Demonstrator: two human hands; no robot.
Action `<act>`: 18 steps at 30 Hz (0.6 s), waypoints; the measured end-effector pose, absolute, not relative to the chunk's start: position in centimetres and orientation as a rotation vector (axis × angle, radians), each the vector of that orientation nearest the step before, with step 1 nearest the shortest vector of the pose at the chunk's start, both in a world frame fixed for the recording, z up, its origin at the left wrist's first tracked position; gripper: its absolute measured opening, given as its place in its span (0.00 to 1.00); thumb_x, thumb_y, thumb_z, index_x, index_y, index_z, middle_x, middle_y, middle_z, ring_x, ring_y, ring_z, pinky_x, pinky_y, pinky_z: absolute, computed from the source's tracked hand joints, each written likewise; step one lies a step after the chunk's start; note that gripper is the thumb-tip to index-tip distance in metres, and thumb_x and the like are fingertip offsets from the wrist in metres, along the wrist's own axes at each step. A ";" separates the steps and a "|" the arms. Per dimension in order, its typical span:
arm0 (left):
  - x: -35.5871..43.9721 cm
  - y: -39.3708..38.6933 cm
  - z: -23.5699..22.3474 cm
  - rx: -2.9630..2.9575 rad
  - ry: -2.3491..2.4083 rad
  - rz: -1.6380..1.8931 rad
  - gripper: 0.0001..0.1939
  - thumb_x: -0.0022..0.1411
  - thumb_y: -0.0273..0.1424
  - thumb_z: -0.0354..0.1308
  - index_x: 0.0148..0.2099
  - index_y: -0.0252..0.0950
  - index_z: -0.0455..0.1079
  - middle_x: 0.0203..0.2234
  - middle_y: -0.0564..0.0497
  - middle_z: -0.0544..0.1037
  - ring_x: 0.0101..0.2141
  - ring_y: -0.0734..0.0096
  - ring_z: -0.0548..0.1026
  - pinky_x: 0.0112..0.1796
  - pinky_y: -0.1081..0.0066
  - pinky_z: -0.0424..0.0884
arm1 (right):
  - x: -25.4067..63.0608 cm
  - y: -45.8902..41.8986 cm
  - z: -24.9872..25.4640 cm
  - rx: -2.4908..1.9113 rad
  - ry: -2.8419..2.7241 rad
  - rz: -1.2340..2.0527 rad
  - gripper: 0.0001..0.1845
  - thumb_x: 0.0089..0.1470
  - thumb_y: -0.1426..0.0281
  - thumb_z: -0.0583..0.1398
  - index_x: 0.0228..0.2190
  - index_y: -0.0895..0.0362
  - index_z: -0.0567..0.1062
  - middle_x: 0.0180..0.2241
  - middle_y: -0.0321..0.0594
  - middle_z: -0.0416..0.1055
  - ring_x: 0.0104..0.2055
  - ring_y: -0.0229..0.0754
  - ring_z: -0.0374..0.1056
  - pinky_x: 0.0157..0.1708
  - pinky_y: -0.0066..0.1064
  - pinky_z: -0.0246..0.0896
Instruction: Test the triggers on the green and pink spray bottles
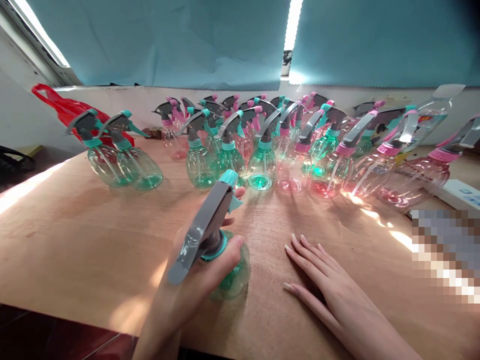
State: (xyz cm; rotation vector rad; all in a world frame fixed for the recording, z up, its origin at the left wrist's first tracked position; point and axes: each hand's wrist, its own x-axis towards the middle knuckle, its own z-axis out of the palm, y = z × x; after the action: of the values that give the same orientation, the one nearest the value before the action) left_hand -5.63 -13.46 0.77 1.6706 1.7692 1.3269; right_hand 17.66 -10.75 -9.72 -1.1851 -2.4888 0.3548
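Observation:
My left hand (210, 270) is wrapped round the neck of a spray bottle (238, 267) with a green clear body, a teal collar and a grey and teal trigger head. The bottle is near the middle of the table, its nozzle pointing away from me. Part of its body is hidden behind my fingers. To its right, my right hand (326, 280) rests on the wooden table (112, 230), fingers stretched out and thumb apart, holding nothing. The closest standing bottle beyond my hands is a green spray bottle (261, 167).
Rows of green and pink spray bottles (294, 172) stand along the back. Two green spray bottles (140, 167) are grouped at the left, before a red plastic bag (63, 102). A large clear bottle (431, 120) and a white box (463, 195) are at the right.

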 end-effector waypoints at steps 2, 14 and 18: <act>-5.6 -13.4 0.8 1.658 1.779 1.315 0.30 0.58 0.32 0.59 0.63 0.47 0.62 0.41 0.52 0.81 0.44 0.62 0.78 0.44 0.65 0.76 | 17.7 -10.8 -9.7 -1.188 -2.499 0.337 0.29 0.65 0.55 0.52 0.62 0.56 0.64 0.64 0.45 0.58 0.66 0.55 0.53 0.62 0.54 0.55; -5.5 -13.5 0.9 1.741 1.815 1.302 0.27 0.59 0.31 0.59 0.61 0.47 0.65 0.39 0.53 0.82 0.44 0.61 0.79 0.43 0.65 0.78 | 17.7 -10.7 -9.7 -1.186 -2.485 0.361 0.29 0.65 0.55 0.52 0.62 0.54 0.63 0.64 0.44 0.58 0.66 0.54 0.53 0.62 0.53 0.55; -5.5 -13.4 0.9 1.752 1.779 1.299 0.28 0.60 0.30 0.58 0.62 0.48 0.64 0.39 0.53 0.82 0.43 0.63 0.79 0.43 0.67 0.78 | 17.6 -10.7 -9.8 -1.195 -2.483 0.358 0.29 0.65 0.55 0.52 0.62 0.54 0.64 0.64 0.43 0.58 0.66 0.54 0.53 0.62 0.52 0.54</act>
State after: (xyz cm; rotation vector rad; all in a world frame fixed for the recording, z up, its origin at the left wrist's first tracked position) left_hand -5.50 -13.38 0.95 1.7523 1.7790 1.2994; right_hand 17.65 -10.71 -9.81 -1.1953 -2.4831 0.3576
